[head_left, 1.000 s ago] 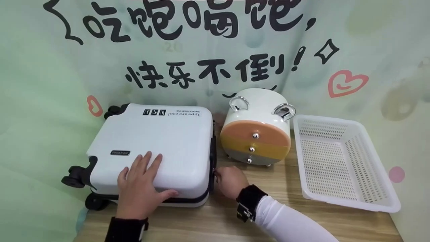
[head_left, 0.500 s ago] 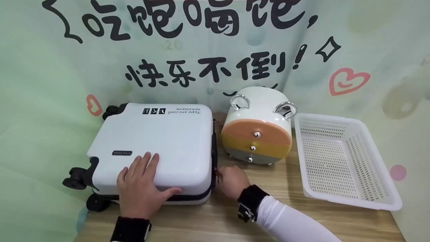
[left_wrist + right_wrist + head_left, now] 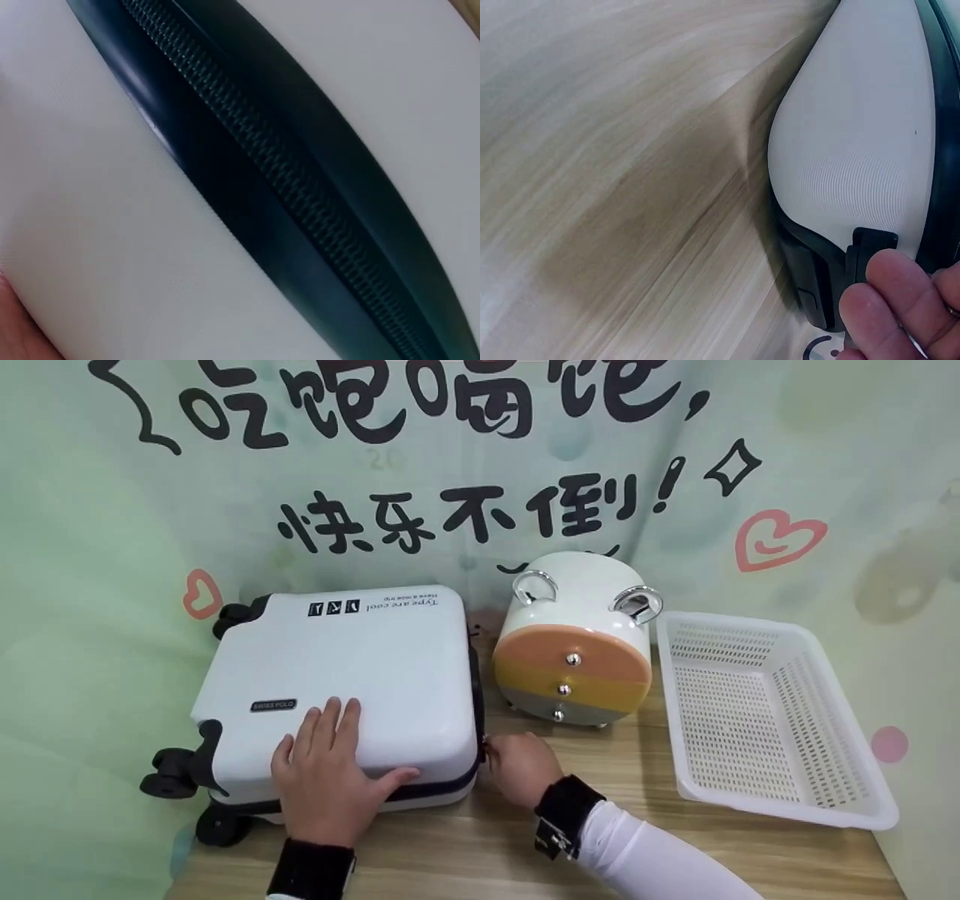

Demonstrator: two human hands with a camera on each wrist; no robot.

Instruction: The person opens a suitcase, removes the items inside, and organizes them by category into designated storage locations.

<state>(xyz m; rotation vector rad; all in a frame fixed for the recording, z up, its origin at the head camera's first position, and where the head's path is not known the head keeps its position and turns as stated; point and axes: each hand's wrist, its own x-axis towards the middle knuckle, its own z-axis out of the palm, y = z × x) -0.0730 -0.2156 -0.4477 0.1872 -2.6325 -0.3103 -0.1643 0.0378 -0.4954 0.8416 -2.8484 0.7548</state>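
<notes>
- White suitcase (image 3: 397,667) is lying beneath the left hand (image 3: 328,784), straight fingers gripping nothing.
- Right hand (image 3: 523,767) is pinching the suitcase's edge between curled fingers; exact part hidden.

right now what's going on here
A person is handling a white suitcase lying on the table. The left hand rests on top; the right hand curls at its side edge, exact grip hidden. The zipper looks closed where the left wrist camera sees it. A drawer box and basket stand alongside.

Soft light, faint diffuse shadows
</notes>
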